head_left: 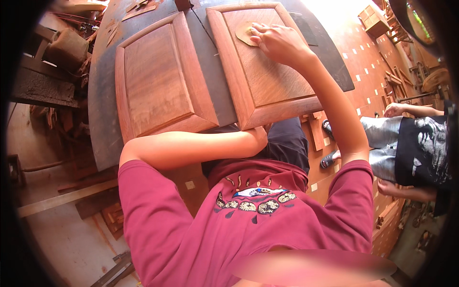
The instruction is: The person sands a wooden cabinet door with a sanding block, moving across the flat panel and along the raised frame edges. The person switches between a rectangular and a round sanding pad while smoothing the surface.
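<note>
Clock positions taken from centre of view. Largest item: dark-topped worktable, spanning 10 to 1 o'clock. Wearer's maroon T-shirt, embroidered eye on the front, fills 6 o'clock. Co-worker at 3 o'clock, standing well apart from the worktable; black shirt, greyish trousers, dark sandals.

Two framed wooden door panels lie side by side on the worktable, a narrow gap between them. Right door panel, at 1 o'clock, is being worked. Left door panel, at 10 to 11 o'clock, is untouched by either hand; its reddish frame surrounds a browner centre field.

Wooden box, at 2 o'clock, beyond the worktable. Right hand, at 1 o'clock: fingers bent, tips down on the disc; cannot tell whether they pinch it. Left hand, just above centre, at the near edge of the right door panel; fingers mostly hidden, grip cannot be told. Smallest: round yellowish sanding disc, at 12 o'clock, lying against the right door panel's centre field, partly under the right fingers.
</note>
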A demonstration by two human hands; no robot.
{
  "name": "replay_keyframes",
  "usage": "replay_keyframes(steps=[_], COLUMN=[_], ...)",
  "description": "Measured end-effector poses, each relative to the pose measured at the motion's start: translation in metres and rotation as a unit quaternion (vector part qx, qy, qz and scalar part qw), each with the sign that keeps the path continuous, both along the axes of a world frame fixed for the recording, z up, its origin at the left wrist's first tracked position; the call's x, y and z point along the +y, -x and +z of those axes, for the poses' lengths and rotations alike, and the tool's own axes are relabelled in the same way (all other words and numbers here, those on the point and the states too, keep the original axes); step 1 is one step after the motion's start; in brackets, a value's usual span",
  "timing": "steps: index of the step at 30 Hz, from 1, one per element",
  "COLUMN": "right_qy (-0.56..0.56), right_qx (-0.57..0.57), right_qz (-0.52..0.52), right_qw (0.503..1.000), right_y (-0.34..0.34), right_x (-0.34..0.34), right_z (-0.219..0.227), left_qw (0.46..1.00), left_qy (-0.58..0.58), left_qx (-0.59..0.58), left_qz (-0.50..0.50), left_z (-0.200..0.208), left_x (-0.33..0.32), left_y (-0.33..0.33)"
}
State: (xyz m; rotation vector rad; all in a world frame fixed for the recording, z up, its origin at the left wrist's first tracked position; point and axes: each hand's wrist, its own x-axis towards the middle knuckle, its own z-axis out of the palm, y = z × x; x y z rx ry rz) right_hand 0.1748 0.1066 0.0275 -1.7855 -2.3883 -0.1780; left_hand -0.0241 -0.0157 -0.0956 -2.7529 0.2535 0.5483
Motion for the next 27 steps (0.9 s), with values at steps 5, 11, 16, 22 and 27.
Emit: replay_keyframes(steps=[5,11,16,22,27], right_qy=[-0.028,-0.082,-0.109,-0.117,-0.112], right_qx=[0.015,0.063,0.141,0.121,0.135], right_qz=[-0.023,-0.032,0.022,-0.022,0.085], right_qw=[0.999,0.994,0.984,0.986,0.981], right_y=[-0.017,0.0,-0.023,-0.016,-0.023], right_x=[0.053,0.065,0.09,0.094,0.049], right_z=[-0.007,-0.031,-0.046,-0.042,-0.036], left_qw=[0.995,0.998,0.982,0.988,0.979], left_qy=[0.08,0.066,0.16,0.136,0.151], left_qx=[0.033,0.003,0.097,0.068,0.131], left_qz=[0.041,-0.007,0.035,0.037,0.036], left_z=[-0.003,-0.022,0.012,0.002,0.022], left_x=[0.002,-0.007,0.001,0.0,0.0], left_y=[-0.003,0.009,-0.004,0.004,-0.003])
